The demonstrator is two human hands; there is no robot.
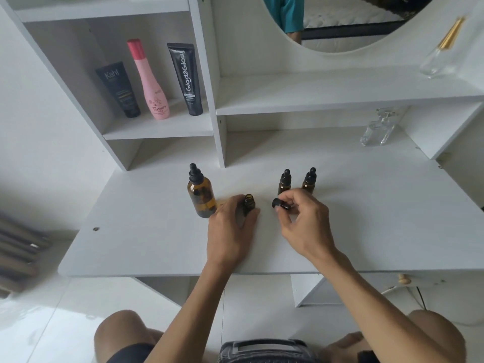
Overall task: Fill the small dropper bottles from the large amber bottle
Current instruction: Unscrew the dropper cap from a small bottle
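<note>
Your left hand (231,226) grips the open small amber glass bottle (249,204), steadying it for filling; your right hand (301,221) fingers pinch its black dropper cap (281,204) clear.

Large amber bottle (201,193) upright, dropper cap on; one small dropper bottle (249,204) uncapped (two capped dropper bottles (297,180) behind).

White vanity desk (157,244) with open shelving (157,129); round mirror (340,22) above. Pale glossy floor tiles (65,323) below. Soft, even daylight; white wall (39,127) at left.
</note>
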